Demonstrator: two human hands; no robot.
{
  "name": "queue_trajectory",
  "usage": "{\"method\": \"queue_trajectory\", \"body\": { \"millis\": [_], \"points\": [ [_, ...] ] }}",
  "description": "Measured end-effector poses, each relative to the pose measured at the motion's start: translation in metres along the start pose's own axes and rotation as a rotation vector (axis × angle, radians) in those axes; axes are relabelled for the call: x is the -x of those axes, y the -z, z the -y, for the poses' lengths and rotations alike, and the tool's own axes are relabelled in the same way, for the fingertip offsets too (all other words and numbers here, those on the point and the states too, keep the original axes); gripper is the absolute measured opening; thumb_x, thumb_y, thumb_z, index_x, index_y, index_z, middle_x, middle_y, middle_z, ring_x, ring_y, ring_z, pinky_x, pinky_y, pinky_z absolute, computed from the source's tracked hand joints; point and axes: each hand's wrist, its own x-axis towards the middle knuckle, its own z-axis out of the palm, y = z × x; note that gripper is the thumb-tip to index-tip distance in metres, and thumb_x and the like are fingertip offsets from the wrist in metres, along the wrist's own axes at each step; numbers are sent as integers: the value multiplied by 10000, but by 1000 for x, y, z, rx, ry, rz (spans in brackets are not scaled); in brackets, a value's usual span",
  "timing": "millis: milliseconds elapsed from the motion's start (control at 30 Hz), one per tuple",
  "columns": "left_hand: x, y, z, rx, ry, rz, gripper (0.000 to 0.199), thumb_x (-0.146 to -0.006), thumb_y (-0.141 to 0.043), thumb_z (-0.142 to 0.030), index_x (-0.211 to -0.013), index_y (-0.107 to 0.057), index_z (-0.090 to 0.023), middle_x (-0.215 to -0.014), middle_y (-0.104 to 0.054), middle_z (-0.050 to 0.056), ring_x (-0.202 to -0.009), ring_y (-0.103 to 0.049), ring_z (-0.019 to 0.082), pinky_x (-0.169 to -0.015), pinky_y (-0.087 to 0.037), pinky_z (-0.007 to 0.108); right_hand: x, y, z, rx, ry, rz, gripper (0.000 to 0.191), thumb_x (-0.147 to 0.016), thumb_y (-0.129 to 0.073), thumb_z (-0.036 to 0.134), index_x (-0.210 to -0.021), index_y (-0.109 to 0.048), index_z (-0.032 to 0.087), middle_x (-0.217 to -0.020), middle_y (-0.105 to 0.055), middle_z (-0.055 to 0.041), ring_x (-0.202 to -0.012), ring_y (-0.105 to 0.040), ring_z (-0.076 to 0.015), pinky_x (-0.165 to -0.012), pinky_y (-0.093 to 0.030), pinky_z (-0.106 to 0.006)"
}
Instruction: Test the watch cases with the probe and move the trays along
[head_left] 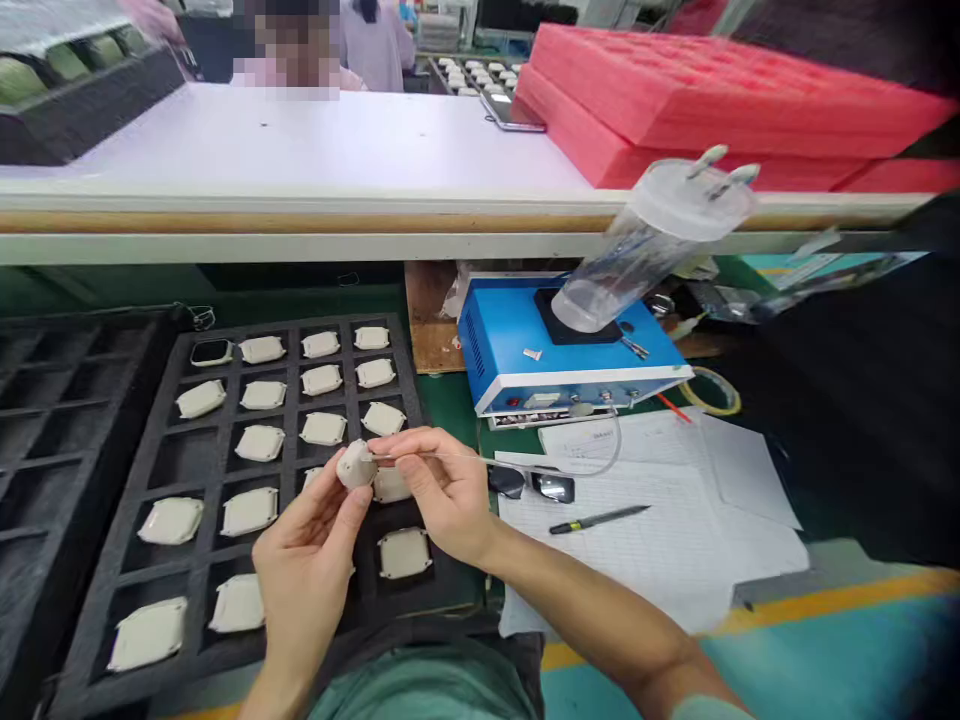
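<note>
My left hand [307,565] holds a small white rounded-square plastic part [354,466] between thumb and fingertips, above a black foam tray [225,325]. My right hand [442,490] pinches a thin dispensing tube [457,457], and its fine tip touches the part's right side. Several similar white parts [322,429] sit in the tray's square cells, some partly hidden behind my hands. The tube curves away right towards a blue dispenser unit [510,335].
A tilted clear syringe barrel [652,245] rises from the dispenser. Papers [645,545] with a pen [596,518] and glasses [529,485] lie right of the tray. A second dark tray [60,420] lies left. Red foam sheets [720,110] lie on a white shelf [300,140] ahead, beyond which a co-worker sits.
</note>
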Motion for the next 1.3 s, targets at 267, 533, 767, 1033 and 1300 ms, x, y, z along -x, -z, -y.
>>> {"method": "queue_trajectory", "body": {
  "millis": [267, 533, 767, 1033, 1300],
  "points": [
    [-2, -1, 0, 2, -10, -8, 408, -746, -933, -296, -1143, -842, -271, -1139, -821, 36, -1027, -806, 231, -936, -643, 249, 3, -2, 2, 35, -23, -4, 104, -1027, -663, 318, -1072, -719, 243, -1129, -798, -72, -1061, -780, -205, -888, -675, -350],
    [-3, 0, 2, -3, -23, 0, 415, -746, -934, -306, -1150, -842, -276, -1149, -818, 38, -1028, -807, 237, -949, -648, 275, 1, -2, 2, 37, -24, -2, 111, -1027, -661, 326, -1069, -713, 237, -1124, -799, -77, -1068, -780, -207, -899, -675, -355],
    [-3, -1, 1, -3, -24, -1, 421, -740, -933, -299, -1150, -841, -269, -1146, -819, 42, -1033, -806, 248, -957, -649, 296, 2, -2, 2, 35, -27, -2, 107, -1027, -663, 325, -1071, -713, 241, -1127, -797, -75, -1063, -780, -205, -904, -676, -359],
    [-2, -2, 1, -17, -19, -10, 423, -738, -931, -307, -1149, -841, -259, -1136, -822, 42, -1024, -808, 246, -952, -654, 298, 3, -2, 2, 25, -16, 0, 90, -1030, -658, 300, -1079, -714, 250, -1133, -798, -68, -1066, -778, -198, -893, -675, -350],
    [-3, -1, 3, -26, 0, -13, 458, -744, -934, -364, -1168, -835, -220, -1180, -815, 70, -1042, -806, 255, -973, -664, 334, 2, -2, 4, 94, -39, 9, 174, -1038, -633, 408, -1061, -691, 246, -1117, -796, -82, -1063, -779, -218, -898, -681, -378]
  ]
}}
